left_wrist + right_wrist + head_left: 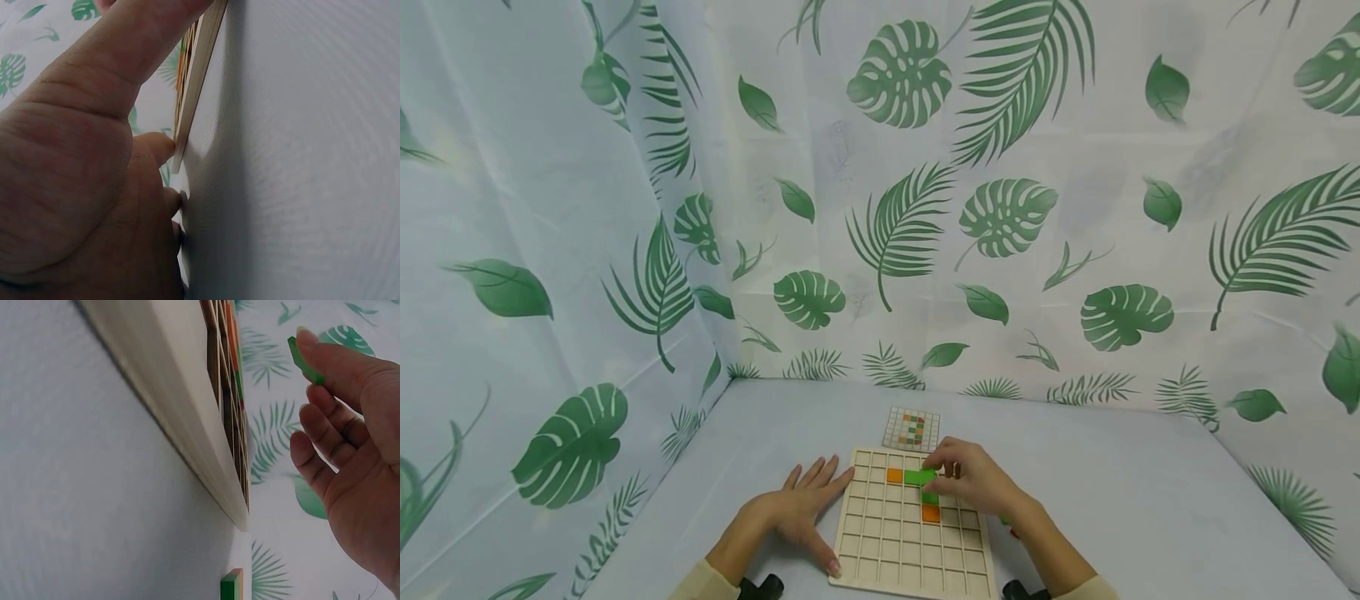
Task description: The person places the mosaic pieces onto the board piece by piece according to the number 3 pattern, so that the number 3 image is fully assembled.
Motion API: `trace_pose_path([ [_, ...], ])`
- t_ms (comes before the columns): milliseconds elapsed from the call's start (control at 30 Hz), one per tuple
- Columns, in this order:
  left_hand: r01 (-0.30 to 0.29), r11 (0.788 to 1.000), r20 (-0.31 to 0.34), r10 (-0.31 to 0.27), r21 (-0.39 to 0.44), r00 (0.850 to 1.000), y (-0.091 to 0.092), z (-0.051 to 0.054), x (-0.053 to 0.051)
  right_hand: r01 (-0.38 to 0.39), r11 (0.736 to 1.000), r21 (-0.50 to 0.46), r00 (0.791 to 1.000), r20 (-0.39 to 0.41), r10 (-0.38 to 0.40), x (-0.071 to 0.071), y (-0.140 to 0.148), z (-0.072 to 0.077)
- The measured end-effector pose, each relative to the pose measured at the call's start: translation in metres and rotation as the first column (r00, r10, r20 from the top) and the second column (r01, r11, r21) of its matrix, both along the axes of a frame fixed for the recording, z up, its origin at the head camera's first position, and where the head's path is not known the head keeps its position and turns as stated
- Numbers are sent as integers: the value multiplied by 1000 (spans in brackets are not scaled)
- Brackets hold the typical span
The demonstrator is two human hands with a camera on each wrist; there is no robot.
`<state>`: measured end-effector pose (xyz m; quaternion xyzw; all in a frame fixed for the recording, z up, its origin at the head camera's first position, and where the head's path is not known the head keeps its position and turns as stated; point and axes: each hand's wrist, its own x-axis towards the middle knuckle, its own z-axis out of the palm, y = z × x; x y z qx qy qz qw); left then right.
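Right hand (976, 477) pinched a green tile (305, 361) near the board's (887, 546) far edge, mid-placing imo, probably needed aligning; left hand (799, 510), fingers apart, touched left edge

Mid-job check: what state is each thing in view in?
Board: flat, partly filled.
Left hand: fingers spread, touching the board's left edge.
Right hand: pinching a green tile.
Orange tiles: two, set in the board.
Pattern card: flat, beyond the board.
Loose pieces: off the board, beside it.
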<state>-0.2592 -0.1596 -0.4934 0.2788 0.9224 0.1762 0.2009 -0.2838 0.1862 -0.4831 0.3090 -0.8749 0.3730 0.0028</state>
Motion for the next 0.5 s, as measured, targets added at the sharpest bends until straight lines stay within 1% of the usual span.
trace_pose_path([
  [200,-6,1000,5,6,-3,1000,0,-3,-2,-13,1000,6,1000,12,13,2,-4,-1],
  [333,-11,1000,8,11,-5,1000,0,-2,-1,-34,999,-1,999,32,34,2,-6,-2],
  [500,-17,1000,5,17,-6,1000,1,-1,-1,-58,998,13,997,42,57,1,-8,-5],
])
